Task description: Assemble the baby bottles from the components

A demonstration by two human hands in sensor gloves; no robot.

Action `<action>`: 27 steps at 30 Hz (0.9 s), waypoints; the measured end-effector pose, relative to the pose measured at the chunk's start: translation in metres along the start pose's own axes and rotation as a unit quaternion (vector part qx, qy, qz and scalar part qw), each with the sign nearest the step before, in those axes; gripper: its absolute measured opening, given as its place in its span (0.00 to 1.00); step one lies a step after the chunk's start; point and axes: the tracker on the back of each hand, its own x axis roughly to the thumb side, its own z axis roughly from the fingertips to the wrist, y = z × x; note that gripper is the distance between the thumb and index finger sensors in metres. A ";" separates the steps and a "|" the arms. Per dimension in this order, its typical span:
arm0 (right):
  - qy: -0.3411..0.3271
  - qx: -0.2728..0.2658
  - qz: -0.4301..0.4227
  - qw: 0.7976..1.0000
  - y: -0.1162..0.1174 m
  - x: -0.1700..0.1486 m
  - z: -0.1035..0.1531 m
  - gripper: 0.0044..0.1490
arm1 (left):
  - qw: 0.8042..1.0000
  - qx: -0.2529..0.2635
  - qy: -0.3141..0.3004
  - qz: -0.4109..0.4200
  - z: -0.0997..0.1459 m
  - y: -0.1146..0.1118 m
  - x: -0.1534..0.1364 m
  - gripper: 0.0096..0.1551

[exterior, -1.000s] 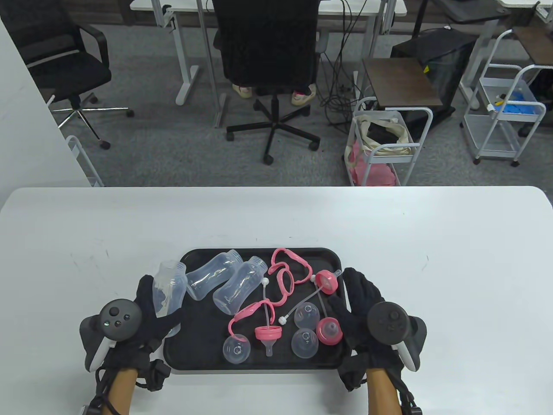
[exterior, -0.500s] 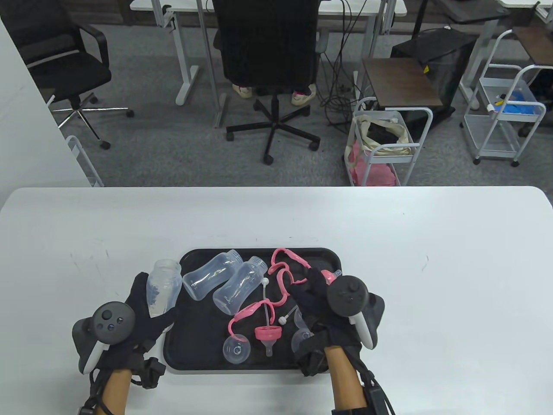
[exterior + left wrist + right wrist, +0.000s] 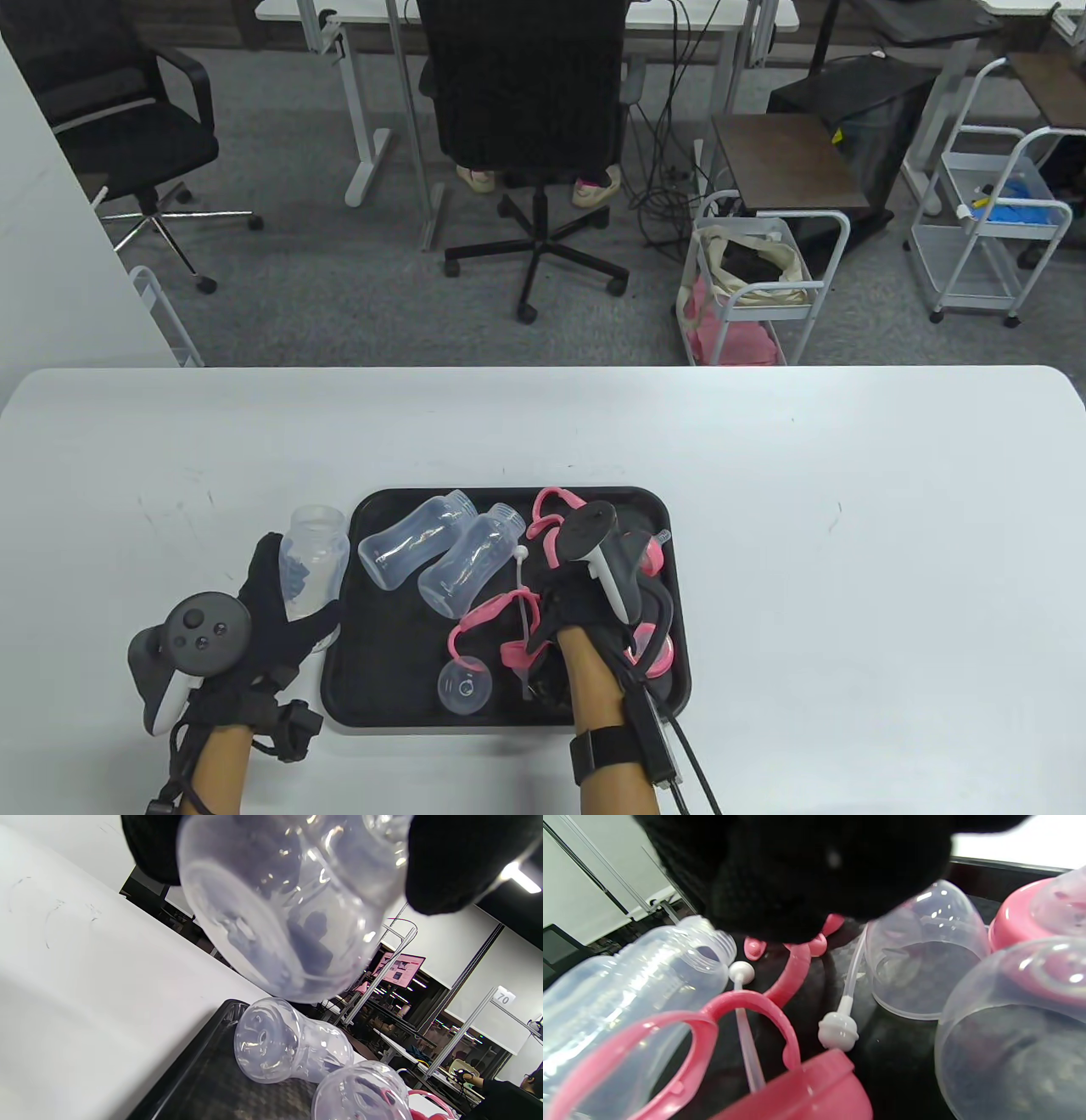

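A high camera looks steeply down over the white worktop (image 3: 764, 509) towards an office behind. Both wrist cameras sit low and very close, looking across the black tray (image 3: 373, 713), which appears in all three views.

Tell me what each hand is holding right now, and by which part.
The left hand grips a clear bottle around its body, left of the tray. The right hand reaches down among the tray's parts; whether it holds anything cannot be told.
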 end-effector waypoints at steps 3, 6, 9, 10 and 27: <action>0.011 0.001 0.014 1.000 0.006 0.002 -0.005 0.41 | 1.000 0.003 -0.001 0.008 0.000 0.002 -0.001 0.67; 0.021 0.002 0.017 1.000 0.010 0.005 -0.008 0.42 | 1.000 0.003 -0.003 0.010 0.001 0.003 -0.001 0.66; 0.030 0.000 0.033 0.999 0.014 0.007 -0.012 0.42 | 1.000 0.004 -0.005 0.009 0.001 0.003 -0.001 0.66; 0.034 -0.001 0.036 0.999 0.015 0.008 -0.013 0.42 | 1.000 0.004 -0.005 0.009 0.000 0.003 -0.001 0.65; 0.069 0.004 0.059 0.996 0.027 0.011 -0.035 0.37 | 1.000 0.000 -0.009 0.003 0.000 0.003 0.001 0.66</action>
